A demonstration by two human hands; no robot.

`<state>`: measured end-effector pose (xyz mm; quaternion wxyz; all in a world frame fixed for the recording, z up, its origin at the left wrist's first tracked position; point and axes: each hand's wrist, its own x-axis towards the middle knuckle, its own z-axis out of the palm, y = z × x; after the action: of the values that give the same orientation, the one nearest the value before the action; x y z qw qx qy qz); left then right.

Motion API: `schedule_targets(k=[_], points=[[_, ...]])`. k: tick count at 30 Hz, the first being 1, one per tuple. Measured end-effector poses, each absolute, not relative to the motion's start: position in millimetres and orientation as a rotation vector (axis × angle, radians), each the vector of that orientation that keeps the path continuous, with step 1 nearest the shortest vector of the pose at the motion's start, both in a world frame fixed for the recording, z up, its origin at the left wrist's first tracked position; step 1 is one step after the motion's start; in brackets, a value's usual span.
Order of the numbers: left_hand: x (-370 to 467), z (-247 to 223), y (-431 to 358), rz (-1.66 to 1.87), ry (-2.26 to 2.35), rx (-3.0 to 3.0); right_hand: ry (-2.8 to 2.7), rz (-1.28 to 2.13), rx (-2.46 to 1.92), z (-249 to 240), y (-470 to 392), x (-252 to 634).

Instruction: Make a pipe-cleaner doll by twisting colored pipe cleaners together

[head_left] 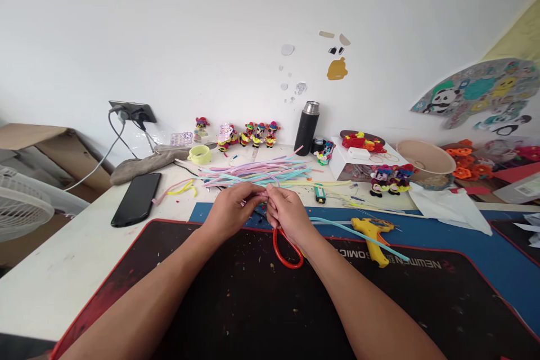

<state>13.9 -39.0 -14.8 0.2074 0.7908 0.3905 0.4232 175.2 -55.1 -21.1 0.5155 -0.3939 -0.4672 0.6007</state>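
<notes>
My left hand (pixel 234 209) and my right hand (pixel 290 211) meet over the back edge of the black mat, fingers closed in a pinch. Between the fingertips is a pinkish-purple pipe cleaner (pixel 262 194), mostly covered by the fingers. Below my right hand sticks out a red looped handle (pixel 289 256), like that of scissors; whether the palm grips it is hidden. Just beyond both hands lies a loose heap of pastel pipe cleaners (pixel 253 171) in pink, purple and blue. A light blue pipe cleaner (pixel 358 230) stretches out to the right of my right wrist.
A yellow glue gun (pixel 373 239) lies on the mat (pixel 253 304) at right. Left are a phone (pixel 135 199), driftwood (pixel 143 164) and a tape roll (pixel 199 154). A black thermos (pixel 307 129), small fuzzy figures (pixel 259 134) and a white box (pixel 343 166) stand behind.
</notes>
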Motion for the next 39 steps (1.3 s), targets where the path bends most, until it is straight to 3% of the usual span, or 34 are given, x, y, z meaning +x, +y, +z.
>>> schedule_targets(k=[10,23,28,39], points=[[24.1,-10.9,-42.0,1.064,1.008,1.629,-1.176,1.386,-0.951,-21.6,-55.5,176.3],[18.5,-6.9,-39.1,0.961,0.794,1.308,-1.321,1.425,-0.989,-19.9,-57.4,179.8],[25.0,-8.3,-41.3,0.999,0.918,1.414,-1.332,1.316,-1.053,-23.0,-54.7,179.6],[20.5,-14.2,-44.1,1.005,1.108,2.053,-1.157,1.413,-1.016,-28.9,-50.8,176.2]])
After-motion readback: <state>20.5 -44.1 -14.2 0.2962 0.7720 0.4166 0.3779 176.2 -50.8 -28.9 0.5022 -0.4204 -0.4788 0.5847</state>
